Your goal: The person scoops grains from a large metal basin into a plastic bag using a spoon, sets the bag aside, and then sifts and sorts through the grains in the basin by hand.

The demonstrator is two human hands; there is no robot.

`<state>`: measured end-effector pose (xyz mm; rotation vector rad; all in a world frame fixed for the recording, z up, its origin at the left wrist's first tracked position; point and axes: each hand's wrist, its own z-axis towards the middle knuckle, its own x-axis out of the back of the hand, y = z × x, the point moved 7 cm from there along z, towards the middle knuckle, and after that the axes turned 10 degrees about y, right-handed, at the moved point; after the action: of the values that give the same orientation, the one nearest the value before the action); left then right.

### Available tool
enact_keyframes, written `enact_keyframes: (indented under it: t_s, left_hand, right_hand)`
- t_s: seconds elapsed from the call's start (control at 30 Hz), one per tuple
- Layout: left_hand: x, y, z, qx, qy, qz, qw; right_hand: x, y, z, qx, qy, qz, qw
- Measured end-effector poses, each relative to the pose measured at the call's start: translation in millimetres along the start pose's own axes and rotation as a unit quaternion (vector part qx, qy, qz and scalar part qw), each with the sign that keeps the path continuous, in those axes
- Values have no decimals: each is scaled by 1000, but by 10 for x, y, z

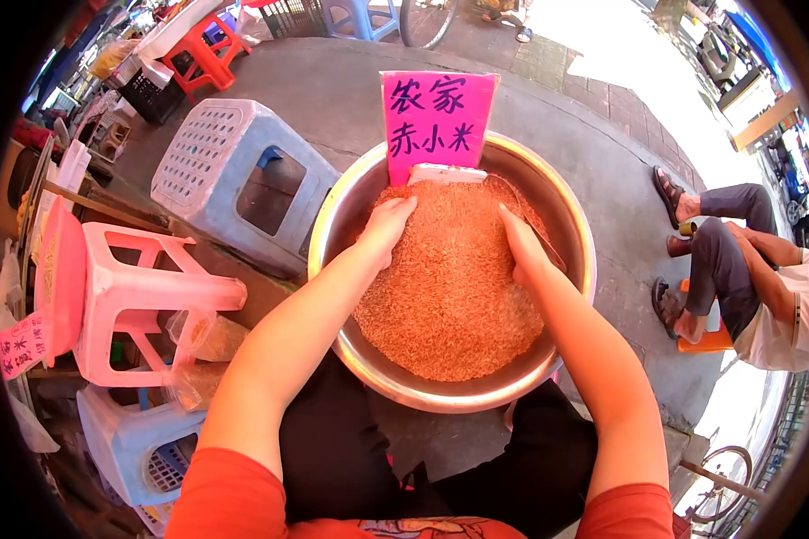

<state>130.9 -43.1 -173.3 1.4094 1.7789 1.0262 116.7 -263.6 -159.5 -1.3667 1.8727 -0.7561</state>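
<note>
The left hand and right hand press into the reddish grain at ten and two o'clock; fingers seem buried, their spread I cannot tell. A metal basin holds the grain, a pink sign at twelve.

From my remote seat I see russet grain under a hot magenta sign.

The sign carries blackish brush characters; the bowl is silvery, its rim glinting yellow-gold. My view shows orange-red sleeves and black trousers below. Leftward I get a faded blue-grey stool patterned with rows of round holes, a salmon-pink stool, a pale blue stool and a pink label with dark characters. A bright red stool sits farther off, and the pavement reads grey.
</note>
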Motion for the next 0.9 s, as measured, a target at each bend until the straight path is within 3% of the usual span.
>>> enact_keyframes:
  t_s: [0.13,0.27,0.3,0.4,0.47,0.53,0.6,0.67,0.77,0.87,0.9]
  left_hand:
    - [-309,268,-423,-51,-73,-46,995]
    - [-341,462,-809,-53,-167,-93,980]
    - [-295,494,-849,-54,-178,-85,979]
    - [-27,580,-868,-55,-207,-4,977]
    - [284,495,-753,-48,-114,108,986]
    - [529,313,-691,-8,-26,111,993]
    - [384,238,-824,32,-83,105,991]
    - [460,-29,-616,-28,-20,199,979]
    - [383,-28,-498,-99,48,290,951]
    - [368,-74,-385,-136,28,321,937]
    - [369,-143,-332,-121,6,278,953]
  right_hand:
    - [-282,-47,-176,-21,-48,36,998]
    - [-381,-283,-563,57,-111,-166,978]
    - [-403,-314,-647,66,-144,-154,975]
    - [-264,-584,-946,124,-129,-312,933]
    - [20,-575,-858,140,-104,-437,883]
    - [373,-333,-626,143,-56,-531,833]
    - [500,-188,-530,136,-29,-573,808]
    - [483,-162,-519,141,-3,-584,800]
    - [265,-197,-516,170,-83,-636,748]
    - [-79,-394,-773,254,-103,-642,716]
    - [-207,-488,-901,294,-69,-631,715]
